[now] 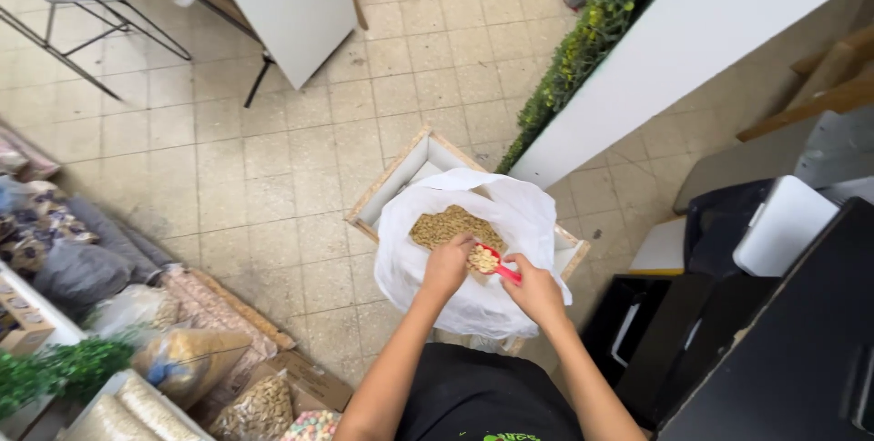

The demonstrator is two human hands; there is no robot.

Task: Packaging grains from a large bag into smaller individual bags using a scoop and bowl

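Near, bottom of view: two bare forearms reaching forward over a black shirt [482, 400].

Left hand [448, 265] curled at the near rim of a white bag [455, 300], fingers down among the seeds [446, 225]; whether pinching bag or seeds, cannot tell.

Right hand [535, 288] clamped on the handle of a red scoop [492, 262]. Scoop bowl loaded with pale seeds, held just over the heap, between the two hands.

Step in hand, by judgement: scooping, one load lifted and levelled or steadied by the left fingers. Next move calling for a level scoop and a slow lift clear of the bag mouth; tilt means spill back onto the heap or over the rim.

Bag open, sitting in a wooden crate [393, 188] on the tile floor [273, 150].

Count: hands two, scoop one, bag one, crate one.

Near left: several clear sacks of dry goods [259, 409], number not certain. Right: black and white cases. Far right: white wall with a green plant strip [583, 45]. Far left: metal rack [82, 13], white board [296, 4].
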